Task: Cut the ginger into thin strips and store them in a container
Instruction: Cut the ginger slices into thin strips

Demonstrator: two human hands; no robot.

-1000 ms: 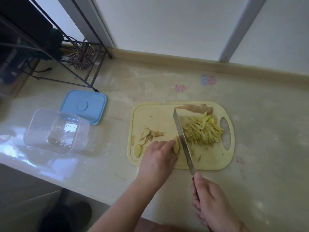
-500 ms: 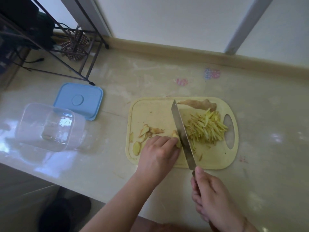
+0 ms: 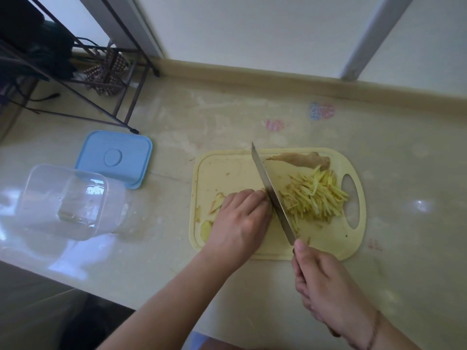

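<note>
Ginger work sits right of centre on a glossy beige stone desk [image 3: 252, 117]: a pale yellow plastic cutting board [image 3: 227, 170], then a clear plastic container [image 3: 65, 200] and blue lid [image 3: 113, 157] at left. The left hand [image 3: 240, 218] curls over ginger slices [image 3: 214, 205], mostly hiding them. The right hand [image 3: 326, 281] clenches a steel knife [image 3: 273, 193], its handle hidden. Yellow ginger strips [image 3: 316, 195] lie beside the blade.

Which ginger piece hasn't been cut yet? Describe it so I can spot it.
Find the yellow cutting board on the counter. At its far edge, beyond the strips, lies the whole ginger: brownish, skin on, one long lump, unlike the yellow shreds.
</note>
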